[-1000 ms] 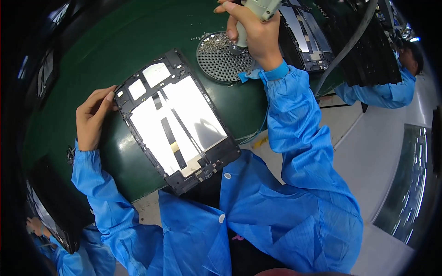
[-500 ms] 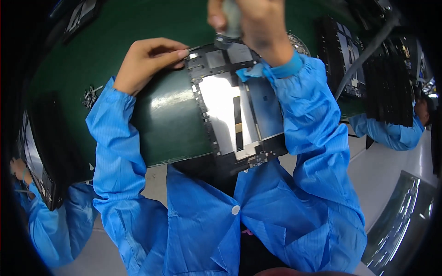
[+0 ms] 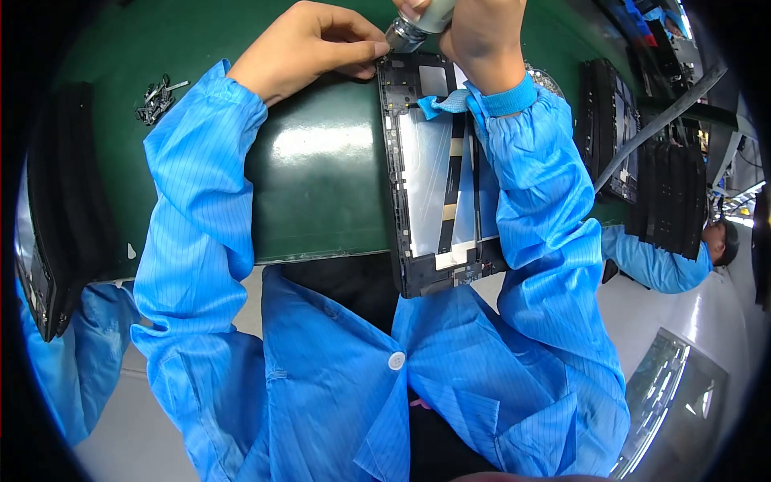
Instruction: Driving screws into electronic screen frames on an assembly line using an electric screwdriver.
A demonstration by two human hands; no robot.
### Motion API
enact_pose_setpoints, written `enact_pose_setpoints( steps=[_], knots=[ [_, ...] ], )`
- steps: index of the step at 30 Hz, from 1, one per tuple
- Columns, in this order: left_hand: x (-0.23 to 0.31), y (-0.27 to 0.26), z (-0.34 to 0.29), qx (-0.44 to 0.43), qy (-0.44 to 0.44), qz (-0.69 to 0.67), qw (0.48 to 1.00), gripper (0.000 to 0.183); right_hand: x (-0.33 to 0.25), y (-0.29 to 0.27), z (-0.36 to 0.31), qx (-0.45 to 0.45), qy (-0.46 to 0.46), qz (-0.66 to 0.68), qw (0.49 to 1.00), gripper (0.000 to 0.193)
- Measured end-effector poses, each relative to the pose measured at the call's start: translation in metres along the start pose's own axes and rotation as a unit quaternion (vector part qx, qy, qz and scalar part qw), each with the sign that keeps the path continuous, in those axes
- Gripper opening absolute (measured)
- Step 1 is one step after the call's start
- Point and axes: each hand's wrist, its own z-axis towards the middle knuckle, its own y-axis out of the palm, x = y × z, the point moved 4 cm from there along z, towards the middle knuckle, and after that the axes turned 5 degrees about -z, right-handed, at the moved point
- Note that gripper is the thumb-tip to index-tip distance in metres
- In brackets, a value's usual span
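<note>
Nearest the body, an opened tablet-like device (image 3: 427,181), silver plates and dark strips exposed, lies on the green table (image 3: 313,177), its lower end jutting past the edge over the lap. Left hand (image 3: 299,55) at the device's far left corner: thumb and fingers close together there; cannot tell whether they pinch the frame, steady the tool or hold a small part. Right hand (image 3: 486,44), cut by the upper border, is wrapped around a pale powered screwdriver (image 3: 434,16), its metal nose beside the left thumb; bit tip hidden. Step in hand, judged: driving a screw at that corner. Next move seems to call for keeping the driver in line with the hole and the corner steady, left fingertips clear of the bit. Containers: beyond the right wrist, a round dish (image 3: 550,83), mostly covered, shows small silvery pieces; fill level not readable. Farther off, a heap of small dark-and-silver parts (image 3: 158,102) lies loose at left; at right, a stack of similar devices (image 3: 614,132) and a co-worker's blue sleeve (image 3: 662,259).
</note>
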Motion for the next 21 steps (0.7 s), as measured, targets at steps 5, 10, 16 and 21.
enact_pose_setpoints(
  steps=[5, 10, 16, 21],
  knots=[
    [-0.0025, -0.0003, 0.0016, 0.011, -0.002, -0.013, 1.0, 0.026, 0.0062, 0.0007, 0.0003, 0.006, -0.003, 0.009, 1.0, 0.021],
    [-0.0017, 0.0004, 0.0021, 0.007, 0.003, -0.005, 1.0, 0.026, 0.0068, -0.0004, -0.001, -0.001, 0.011, 0.006, 1.0, 0.021],
    [-0.0036, -0.0005, 0.0039, 0.0, 0.006, -0.011, 1.0, 0.024, 0.0079, 0.0005, -0.0004, 0.0, 0.003, 0.003, 1.0, 0.021],
    [-0.0013, 0.0012, 0.0029, 0.002, 0.02, -0.005, 1.0, 0.02, 0.007, 0.0016, -0.0014, -0.013, 0.029, -0.031, 0.999, 0.019]
  ],
)
